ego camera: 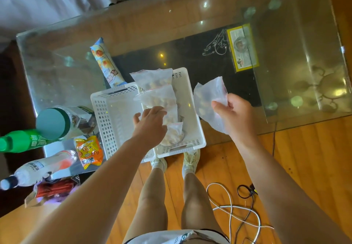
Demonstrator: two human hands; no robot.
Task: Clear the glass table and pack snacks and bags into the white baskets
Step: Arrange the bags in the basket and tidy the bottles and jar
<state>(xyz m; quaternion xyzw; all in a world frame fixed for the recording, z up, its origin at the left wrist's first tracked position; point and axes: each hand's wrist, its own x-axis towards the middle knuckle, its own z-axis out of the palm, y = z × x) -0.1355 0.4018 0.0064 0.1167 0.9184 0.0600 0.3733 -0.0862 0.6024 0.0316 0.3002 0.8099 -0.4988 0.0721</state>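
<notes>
At frame center my left hand [150, 119] rests spread-fingered on the clear bags [158, 99] in the right white basket [192, 110]. Center-right, my right hand [235, 114] pinches 1 clear snack bag [208, 99] above the glass table [285, 72].

Floor: warm orange-brown wooden boards [304, 167], filling the lower right of the frame and showing through the glass above.
Desk: clear glass top [297, 99] running across the middle of the frame, with a dark panel [190, 61] beneath it at centre.
Upper left: pale grey fabric [47, 0], draped and creased, beside the desk's far edge.
Light: bright spots and a lamp's reflection [331, 89] on the glass at right.
Lower right: white cable [230, 205] and black cable [245, 190] looped on the boards.
</notes>
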